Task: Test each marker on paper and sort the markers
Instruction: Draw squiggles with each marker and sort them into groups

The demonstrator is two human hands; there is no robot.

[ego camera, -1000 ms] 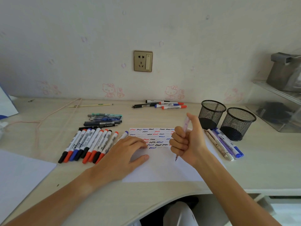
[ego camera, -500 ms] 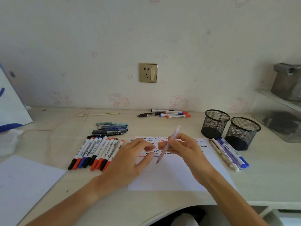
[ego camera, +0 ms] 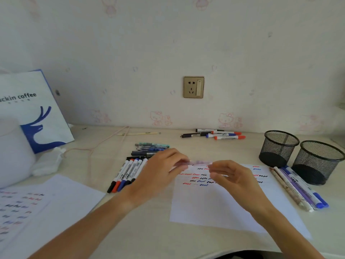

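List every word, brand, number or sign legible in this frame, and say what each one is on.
"ckin coffee": on the white and blue paper bag at the left, first letters cut off by the frame edge; a blue deer emblem sits below it.
Small line under that text: too small to read.
Printing on the whiteboard markers: blurred, unreadable.
Marks on the test paper: squiggles, not words.

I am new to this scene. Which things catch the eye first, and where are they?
In the middle, both hands, left hand and right hand, hold a pale pen level above the scribbled paper. A row of markers lies left of them; two black mesh cups stand at right.
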